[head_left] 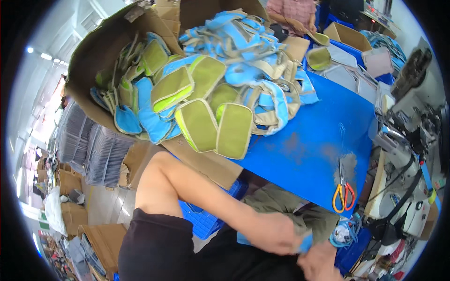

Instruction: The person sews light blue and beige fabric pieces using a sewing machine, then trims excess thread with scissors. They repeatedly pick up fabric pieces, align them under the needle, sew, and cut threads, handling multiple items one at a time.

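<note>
My left hand [281, 236] is closed on a light blue piece [304, 242], apparently fabric, above my lap near the lower middle. My right hand [316, 260] is just below and right of it, close against that piece, its fingers smeared by motion. Orange-and-red-handled scissors [343, 194] lie on the blue work surface [309, 122] above my hands. A large heap of olive-green padded pieces [232, 131] and blue, beige-edged strap pieces [225, 33] spills from a cardboard box [89, 70] onto that surface.
A sewing machine [401, 150] stands at the right. Bundled grey sheets [105, 154] and cartons [96, 236] are at the left, a blue plastic stool [199, 218] under my arm. A co-worker's hands [295, 25] hold a green piece at the back, beside an open carton [347, 37].
</note>
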